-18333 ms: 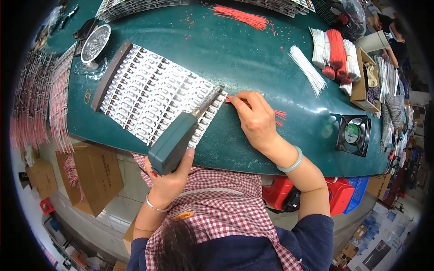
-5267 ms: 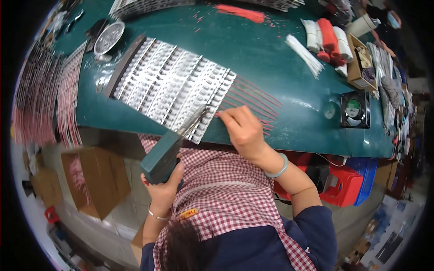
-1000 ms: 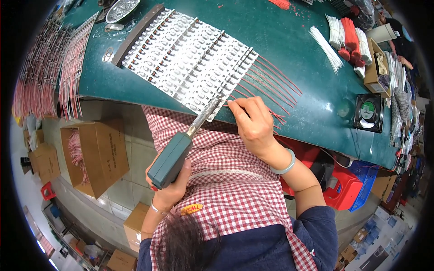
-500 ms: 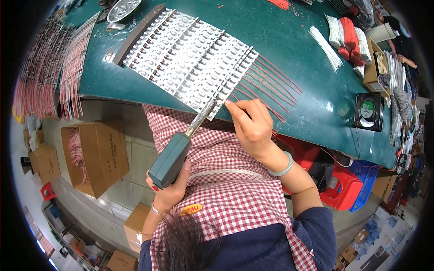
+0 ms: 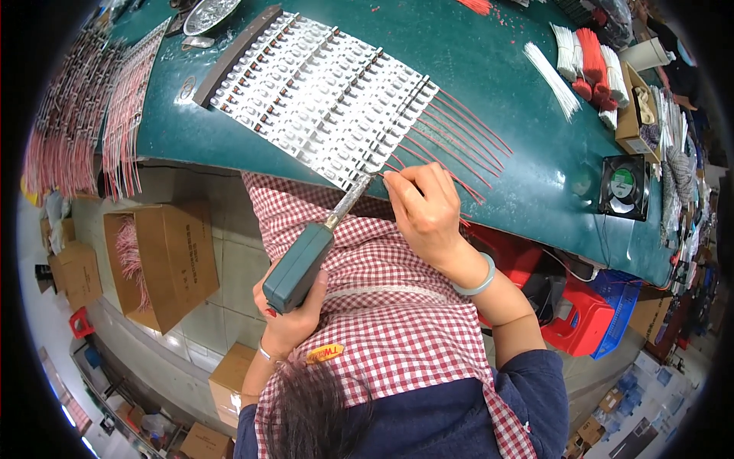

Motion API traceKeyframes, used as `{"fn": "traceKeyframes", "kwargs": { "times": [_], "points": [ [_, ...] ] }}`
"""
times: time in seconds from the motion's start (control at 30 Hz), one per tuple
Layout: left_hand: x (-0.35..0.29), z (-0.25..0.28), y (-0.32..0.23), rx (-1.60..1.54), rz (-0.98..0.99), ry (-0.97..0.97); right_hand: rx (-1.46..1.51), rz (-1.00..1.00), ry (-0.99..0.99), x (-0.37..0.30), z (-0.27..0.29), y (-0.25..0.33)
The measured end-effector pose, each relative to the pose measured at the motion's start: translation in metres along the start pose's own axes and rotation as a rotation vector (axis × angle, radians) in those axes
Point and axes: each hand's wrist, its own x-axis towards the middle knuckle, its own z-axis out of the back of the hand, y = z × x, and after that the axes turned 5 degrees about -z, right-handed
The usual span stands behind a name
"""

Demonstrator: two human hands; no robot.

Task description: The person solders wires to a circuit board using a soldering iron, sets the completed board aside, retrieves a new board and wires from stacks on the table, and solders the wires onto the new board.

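Note:
My left hand [image 5: 294, 325] is wrapped round the boxy dark green handle of a soldering gun [image 5: 297, 268]. Its metal barrel slants up to the near right corner of a white panel of small circuit boards [image 5: 329, 99], which lies tilted at the table edge. At that corner my right hand [image 5: 430, 210] is closed in a pinch on a thin red wire [image 5: 380, 175], close beside the barrel's tip. The exact contact between tip, wire and board is too small to make out. Several red wires [image 5: 468, 138] fan out from the panel's right edge.
A dark bar [image 5: 237, 57] lies along the panel's left end. More wired strips [image 5: 130, 107] hang over the table's left edge. On the right are white and red wire bundles [image 5: 587, 57] and a small black fan [image 5: 624, 187]. A metal bowl [image 5: 210, 17] stands at the back.
The soldering gun in my left hand has shifted right and slightly up, its handle swinging closer to the panel corner. My right hand has barely moved. The panel has slid slightly right.

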Motion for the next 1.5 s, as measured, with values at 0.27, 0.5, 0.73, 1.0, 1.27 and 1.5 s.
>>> {"fn": "traceKeyframes", "kwargs": {
  "times": [0.27, 0.5, 0.73, 1.0, 1.27, 1.5],
  "points": [
    [0.0, 0.001, -0.002, 0.044, 0.024, 0.054, -0.039, 0.014, 0.019, 0.0, 0.001, 0.0],
    [-0.004, 0.003, 0.003, 0.035, -0.004, 0.005, -0.03, 0.012, 0.016, 0.001, 0.001, 0.0],
    [0.0, -0.003, -0.001, 0.04, -0.01, 0.008, -0.039, 0.013, 0.012, 0.001, 0.001, 0.002],
    [-0.028, 0.006, 0.024, 0.141, -0.042, 0.042, -0.045, 0.004, 0.017, -0.002, 0.001, 0.001],
    [-0.014, 0.007, 0.016, -0.066, -0.015, -0.022, -0.012, -0.034, 0.077, 0.007, 0.006, 0.007],
    [0.005, -0.002, 0.006, -0.391, 0.215, -0.191, -0.065, -0.025, 0.142, 0.046, 0.027, -0.017]
  ]
}}
